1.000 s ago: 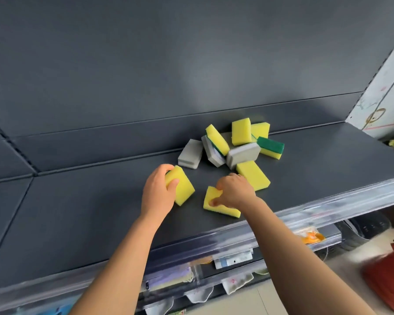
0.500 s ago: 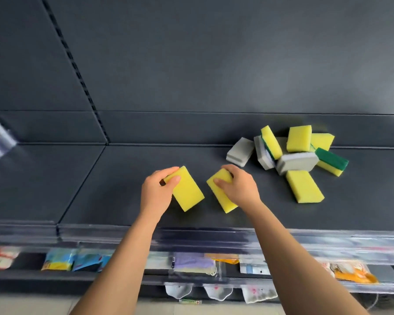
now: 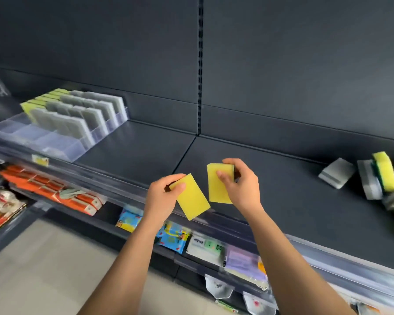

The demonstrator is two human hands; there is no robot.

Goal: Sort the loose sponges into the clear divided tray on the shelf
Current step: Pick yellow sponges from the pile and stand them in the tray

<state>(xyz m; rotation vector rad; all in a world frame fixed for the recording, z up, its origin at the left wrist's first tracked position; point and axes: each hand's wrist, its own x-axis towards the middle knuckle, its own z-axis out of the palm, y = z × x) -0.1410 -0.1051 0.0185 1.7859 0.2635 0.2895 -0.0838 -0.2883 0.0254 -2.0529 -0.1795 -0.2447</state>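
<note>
Above the front edge of a dark shelf [image 3: 282, 201]: two hands, each carrying one yellow sponge, with the clear divided tray [image 3: 43, 137] well apart to the left.

The left hand [image 3: 162, 198] pinches a yellow sponge [image 3: 192, 197] between thumb and fingers at its upper corner, so the sponge hangs tilted over the shelf lip; the right hand [image 3: 241, 187] clamps a second yellow sponge [image 3: 218, 185] with the thumb on its near face and the fingers curled behind. The two sponges sit just beside each other, apparently not touching. The tray rests on the same shelf level at far left, its rear slots filled with upright grey and yellow-green sponges and its front compartments bare. At far right lie the loose sponges [image 3: 378, 178], grey and yellow-green, partly cut off by the frame edge. Packaged goods [image 3: 50, 192] hang on the lower shelves, blurred.
</note>
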